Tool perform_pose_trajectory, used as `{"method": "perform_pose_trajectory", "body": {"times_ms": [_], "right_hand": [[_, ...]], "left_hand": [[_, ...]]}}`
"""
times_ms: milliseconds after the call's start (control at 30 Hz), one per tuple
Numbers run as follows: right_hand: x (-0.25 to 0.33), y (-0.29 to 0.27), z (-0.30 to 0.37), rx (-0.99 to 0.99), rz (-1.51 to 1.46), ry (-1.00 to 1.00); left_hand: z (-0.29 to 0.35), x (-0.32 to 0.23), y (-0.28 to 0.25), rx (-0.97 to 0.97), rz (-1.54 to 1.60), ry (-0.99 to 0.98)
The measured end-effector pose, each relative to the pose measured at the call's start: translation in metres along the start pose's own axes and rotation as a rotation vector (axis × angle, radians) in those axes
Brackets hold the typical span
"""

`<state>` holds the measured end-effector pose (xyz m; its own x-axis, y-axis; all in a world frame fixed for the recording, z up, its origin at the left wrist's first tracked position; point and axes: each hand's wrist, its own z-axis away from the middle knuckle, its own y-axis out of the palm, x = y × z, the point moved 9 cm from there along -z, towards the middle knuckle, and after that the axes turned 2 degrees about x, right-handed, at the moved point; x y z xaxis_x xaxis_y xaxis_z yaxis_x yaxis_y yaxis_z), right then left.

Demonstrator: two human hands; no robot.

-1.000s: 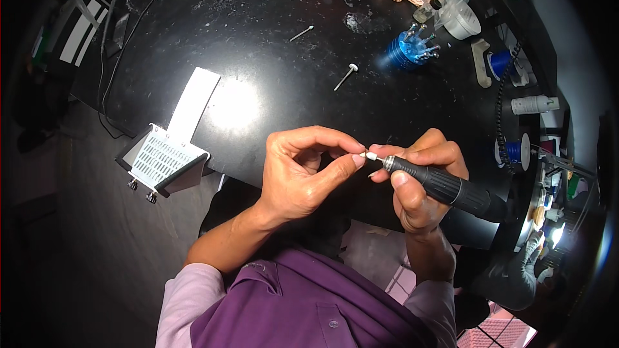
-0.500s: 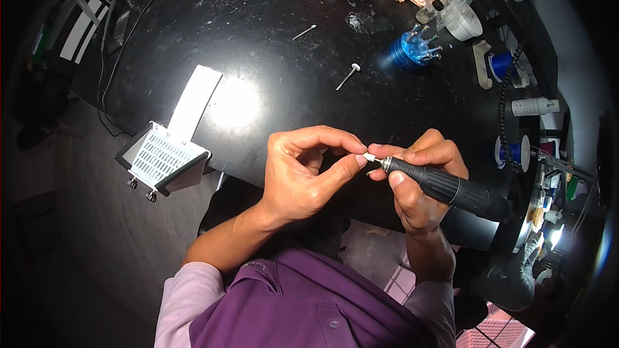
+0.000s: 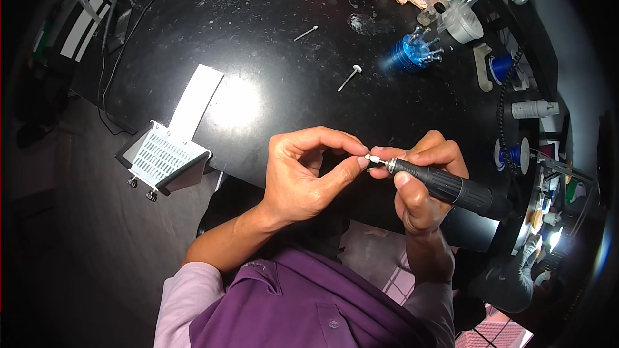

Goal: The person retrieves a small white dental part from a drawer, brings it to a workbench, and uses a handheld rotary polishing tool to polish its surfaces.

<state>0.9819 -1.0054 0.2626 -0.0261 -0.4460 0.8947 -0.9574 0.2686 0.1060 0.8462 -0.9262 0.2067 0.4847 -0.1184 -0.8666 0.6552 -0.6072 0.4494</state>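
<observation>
A black rotary handpiece (image 3: 451,190) is gripped pen-like by my right hand (image 3: 416,209), its metal collar pointing left. From that collar sticks a thin shank with a small white grinding tip (image 3: 375,159). My left hand (image 3: 300,177) pinches a tiny off-white piece (image 3: 367,155) between thumb and forefinger, right against the tip. Most of that piece is hidden by the fingertips, so its kind does not show. Fingers of both hands nearly touch there.
On the black table (image 3: 277,96) lie two loose white-headed bits (image 3: 350,78). A blue bit holder (image 3: 409,55), plastic bags (image 3: 461,0) and a blue spool (image 3: 512,156) stand right. At left is a slotted white fixture (image 3: 164,154). Another person's hand (image 3: 532,251) shows far right.
The handpiece has shifted slightly right, and more of its white tip shows beside my left fingertips. Both hands keep their grips.
</observation>
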Motion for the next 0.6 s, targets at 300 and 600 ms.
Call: {"method": "perform_pose_trajectory", "body": {"times_ms": [300, 600], "right_hand": [[-0.0010, -0.0002, 0.0001, -0.011, -0.001, 0.017], [0.0015, 0.0018, -0.0003, -0.007, 0.035, 0.014]], "left_hand": [[-0.0002, 0.0007, -0.0004, 0.003, -0.013, -0.005], [-0.0024, -0.0004, 0.0015, -0.016, 0.018, -0.036]]}}
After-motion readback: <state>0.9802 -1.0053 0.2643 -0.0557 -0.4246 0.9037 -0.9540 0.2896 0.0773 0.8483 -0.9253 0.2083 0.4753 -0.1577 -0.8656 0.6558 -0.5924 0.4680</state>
